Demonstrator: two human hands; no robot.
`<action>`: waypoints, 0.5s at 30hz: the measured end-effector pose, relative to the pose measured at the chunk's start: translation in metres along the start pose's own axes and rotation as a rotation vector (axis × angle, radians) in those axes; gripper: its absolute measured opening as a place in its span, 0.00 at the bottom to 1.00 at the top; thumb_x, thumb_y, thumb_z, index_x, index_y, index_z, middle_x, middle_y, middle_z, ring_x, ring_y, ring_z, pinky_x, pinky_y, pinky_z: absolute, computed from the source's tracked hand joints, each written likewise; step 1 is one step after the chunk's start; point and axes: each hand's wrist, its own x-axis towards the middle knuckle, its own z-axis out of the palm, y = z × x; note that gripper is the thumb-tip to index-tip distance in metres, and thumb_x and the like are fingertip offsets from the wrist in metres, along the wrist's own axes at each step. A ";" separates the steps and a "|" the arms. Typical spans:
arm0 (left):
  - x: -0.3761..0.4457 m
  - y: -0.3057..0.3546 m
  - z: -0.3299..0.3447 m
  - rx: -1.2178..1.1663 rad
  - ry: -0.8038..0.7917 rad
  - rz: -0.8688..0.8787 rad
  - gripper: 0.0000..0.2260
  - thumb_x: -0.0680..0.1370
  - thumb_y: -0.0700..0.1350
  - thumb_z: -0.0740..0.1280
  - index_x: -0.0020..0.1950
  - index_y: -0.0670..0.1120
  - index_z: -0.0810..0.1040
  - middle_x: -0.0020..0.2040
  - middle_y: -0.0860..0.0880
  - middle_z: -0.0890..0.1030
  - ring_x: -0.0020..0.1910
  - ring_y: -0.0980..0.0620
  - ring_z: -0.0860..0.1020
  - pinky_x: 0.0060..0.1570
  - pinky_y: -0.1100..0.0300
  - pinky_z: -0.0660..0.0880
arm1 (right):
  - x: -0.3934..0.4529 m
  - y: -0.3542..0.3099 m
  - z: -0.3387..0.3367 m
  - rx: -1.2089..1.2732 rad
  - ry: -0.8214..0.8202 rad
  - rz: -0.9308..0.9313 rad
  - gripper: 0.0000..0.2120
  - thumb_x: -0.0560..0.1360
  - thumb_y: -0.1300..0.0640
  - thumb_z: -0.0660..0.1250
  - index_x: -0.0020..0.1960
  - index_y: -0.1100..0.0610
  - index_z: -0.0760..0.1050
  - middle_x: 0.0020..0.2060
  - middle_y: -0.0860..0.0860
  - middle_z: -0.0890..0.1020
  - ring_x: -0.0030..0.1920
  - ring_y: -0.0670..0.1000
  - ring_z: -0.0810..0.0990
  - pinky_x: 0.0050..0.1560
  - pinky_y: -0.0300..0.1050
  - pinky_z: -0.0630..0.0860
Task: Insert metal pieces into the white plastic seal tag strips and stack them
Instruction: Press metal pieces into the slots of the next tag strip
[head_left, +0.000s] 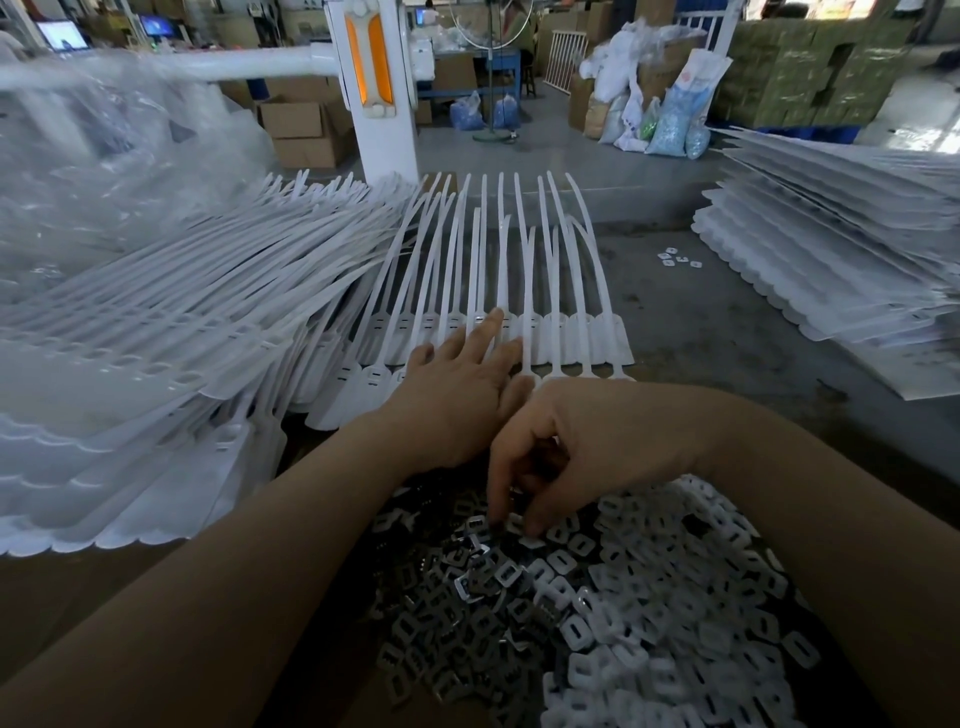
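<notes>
Left hand lies flat, fingers straight and spread, pressing on row of white seal tag strips ahead on tabletop. Right hand nearer, fingers curled down, thumb and forefinger pinching into heap of metal pieces directly beneath. White plastic pieces heaped just right. Strip stacks at left.

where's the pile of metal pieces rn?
In the head view, the pile of small grey slotted metal pieces lies bottom centre, beside the white plastic clips on its right; the right hand reaches into it.
</notes>
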 end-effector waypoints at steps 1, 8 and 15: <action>0.000 0.000 0.000 0.000 -0.001 -0.001 0.28 0.83 0.58 0.53 0.80 0.52 0.48 0.81 0.49 0.38 0.80 0.45 0.44 0.76 0.42 0.46 | 0.000 0.000 0.000 -0.007 -0.002 0.005 0.09 0.71 0.58 0.76 0.51 0.51 0.84 0.35 0.41 0.79 0.37 0.41 0.78 0.42 0.31 0.72; 0.002 -0.001 0.004 0.008 0.013 0.003 0.27 0.83 0.59 0.46 0.80 0.53 0.48 0.81 0.50 0.39 0.80 0.45 0.45 0.75 0.42 0.46 | 0.000 -0.001 0.000 -0.004 0.005 0.048 0.05 0.72 0.59 0.75 0.46 0.52 0.83 0.35 0.37 0.80 0.38 0.36 0.78 0.40 0.27 0.72; 0.003 -0.004 0.006 0.008 0.020 0.021 0.29 0.82 0.60 0.51 0.80 0.52 0.47 0.81 0.49 0.38 0.80 0.44 0.45 0.75 0.41 0.46 | -0.004 0.001 -0.001 0.009 0.074 0.116 0.04 0.75 0.56 0.72 0.44 0.48 0.79 0.37 0.36 0.81 0.38 0.35 0.78 0.40 0.27 0.72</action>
